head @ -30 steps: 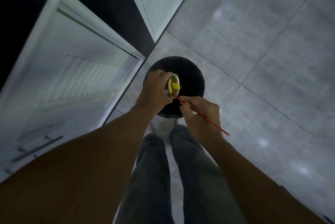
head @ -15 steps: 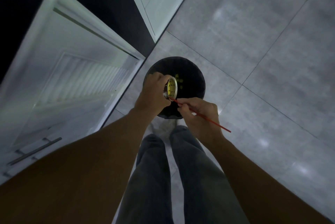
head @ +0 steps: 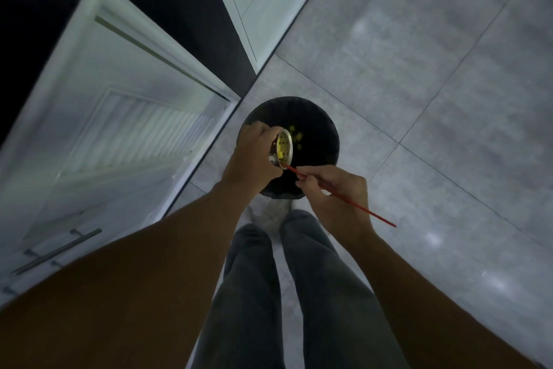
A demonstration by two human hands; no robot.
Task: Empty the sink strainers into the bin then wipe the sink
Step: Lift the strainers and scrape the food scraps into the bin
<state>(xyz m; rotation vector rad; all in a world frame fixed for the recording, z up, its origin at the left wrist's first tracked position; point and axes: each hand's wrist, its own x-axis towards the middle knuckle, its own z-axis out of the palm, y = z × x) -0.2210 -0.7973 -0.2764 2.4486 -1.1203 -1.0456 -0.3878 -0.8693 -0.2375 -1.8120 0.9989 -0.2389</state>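
Scraps (head: 296,138) dropped; hands grip strainer (head: 282,148), stick (head: 335,193).

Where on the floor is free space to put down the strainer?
The grey tiled floor right of the black bin is bare. Left of the bin the open cabinet door stands close. In front of it, the person's feet fill the room.
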